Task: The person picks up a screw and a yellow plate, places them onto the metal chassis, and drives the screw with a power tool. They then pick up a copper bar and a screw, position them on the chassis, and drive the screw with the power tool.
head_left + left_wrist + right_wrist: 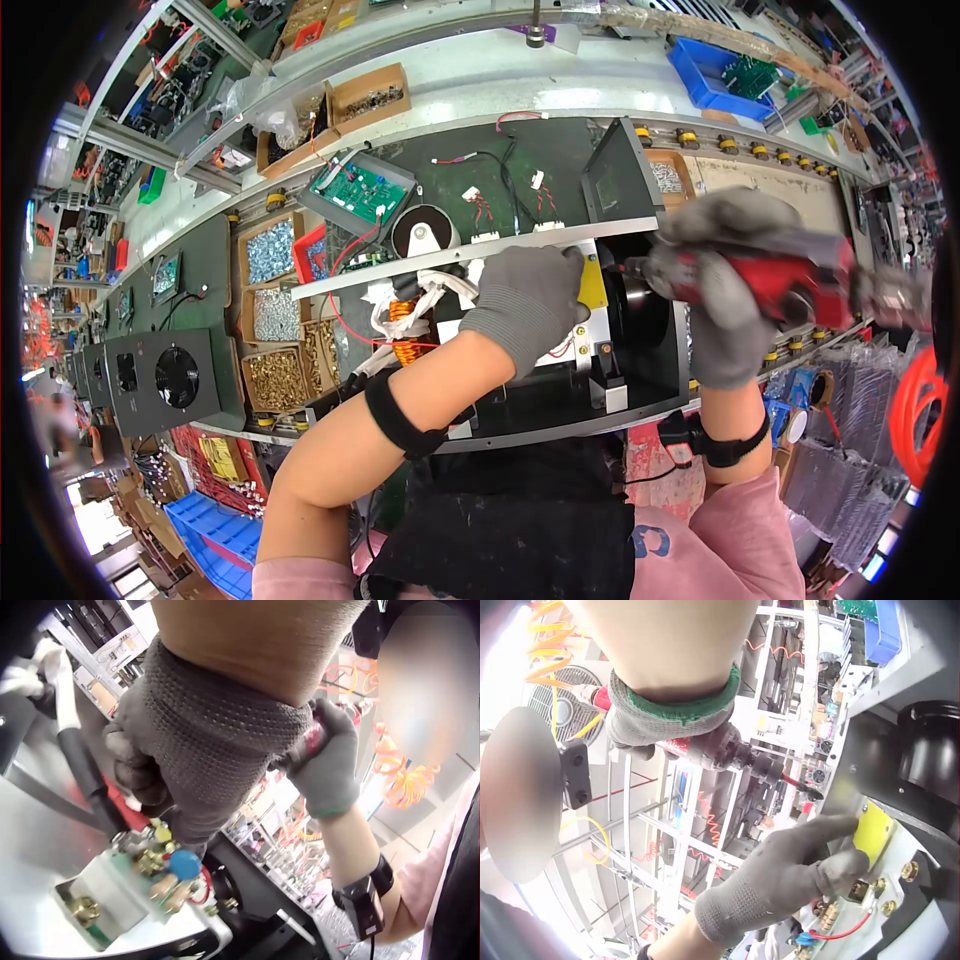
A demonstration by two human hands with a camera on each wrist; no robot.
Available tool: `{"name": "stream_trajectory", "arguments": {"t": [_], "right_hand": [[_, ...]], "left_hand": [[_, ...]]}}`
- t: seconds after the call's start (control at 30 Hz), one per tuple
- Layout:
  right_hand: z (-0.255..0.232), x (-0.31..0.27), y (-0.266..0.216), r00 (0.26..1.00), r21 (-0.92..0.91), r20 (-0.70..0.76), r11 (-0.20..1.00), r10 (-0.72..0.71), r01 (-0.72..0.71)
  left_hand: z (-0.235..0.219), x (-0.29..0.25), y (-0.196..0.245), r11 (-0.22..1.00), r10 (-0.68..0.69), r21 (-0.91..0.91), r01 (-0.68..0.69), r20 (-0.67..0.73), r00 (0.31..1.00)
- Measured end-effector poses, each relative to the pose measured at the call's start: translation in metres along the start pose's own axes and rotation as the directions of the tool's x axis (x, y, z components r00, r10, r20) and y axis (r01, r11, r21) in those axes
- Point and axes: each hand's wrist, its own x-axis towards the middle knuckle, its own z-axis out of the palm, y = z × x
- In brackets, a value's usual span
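My gloved right hand [726, 345] grips a red power driver [815, 275], blurred in the head view. In the right wrist view the driver's bit [799, 784] points toward the open metal housing [560, 436]. Over that housing is my gloved left hand [530, 305]. Its forefinger reaches out to the edge of a yellow plate [871, 834], with the thumb apart from it and close to brass bolts [889, 907]. The other fingers are bent under the palm, which hides their tips. A black cylinder [934, 754] is mounted beside the plate. An orange coil [406, 330] lies left of this hand.
Several cardboard bins of small metal parts [275, 378] stand to the left. A green circuit board [360, 190] sits at the housing's back left, near loose white connectors [472, 194]. A blue bin [715, 80] stands at the back right. Rollers [728, 145] line the bench.
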Motion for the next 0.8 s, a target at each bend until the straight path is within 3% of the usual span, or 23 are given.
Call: {"name": "stream_trajectory", "arguments": {"t": [0.03, 0.1, 0.13, 0.17, 0.23, 0.27, 0.33, 0.6, 0.7, 0.8], "right_hand": [[-0.003, -0.004, -0.012, 0.999, 0.005, -0.026, 1.000, 0.019, -0.019], [-0.013, -0.007, -0.023, 0.995, 0.029, 0.050, 0.996, -0.081, 0.079], [-0.016, -0.007, -0.022, 0.986, 0.053, 0.045, 0.985, -0.164, 0.161], [-0.019, -0.008, -0.021, 0.969, 0.076, 0.040, 0.967, -0.245, 0.241], [-0.014, -0.014, -0.029, 0.972, 0.127, 0.040, 0.966, -0.232, 0.225], [-0.010, -0.016, -0.031, 0.976, 0.181, 0.041, 0.962, -0.215, 0.204], [-0.007, -0.019, -0.033, 0.976, 0.191, 0.037, 0.960, -0.214, 0.203], [0.000, -0.019, -0.027, 0.970, 0.206, 0.047, 0.952, -0.239, 0.224], [0.000, -0.020, -0.022, 0.979, 0.221, 0.018, 0.956, -0.201, 0.192], [0.001, -0.020, -0.021, 0.979, 0.192, 0.013, 0.961, -0.205, 0.199]], "left_hand": [[0.003, -0.003, -0.005, 1.000, -0.001, 0.004, 0.001, -0.003, 1.000], [0.013, -0.013, -0.020, 0.942, -0.015, -0.325, -0.078, -0.275, 0.961], [0.004, -0.017, -0.026, 0.801, -0.053, -0.594, -0.078, -0.200, 0.978], [-0.008, -0.018, -0.029, 0.261, -0.040, -0.955, 0.139, 0.133, 0.990], [-0.001, -0.020, -0.026, -0.308, 0.004, -0.942, 0.134, 0.140, 0.990], [0.000, -0.021, -0.023, -0.307, 0.004, -0.942, 0.132, 0.137, 0.990], [0.003, -0.022, -0.016, -0.459, 0.013, -0.871, 0.176, 0.191, 0.981], [0.003, -0.025, -0.011, -0.432, 0.083, -0.860, 0.274, 0.264, 0.961], [0.002, -0.027, -0.007, -0.458, 0.068, -0.855, 0.244, 0.240, 0.968], [0.008, -0.022, -0.004, -0.496, -0.041, -0.843, 0.209, 0.263, 0.964]]}}
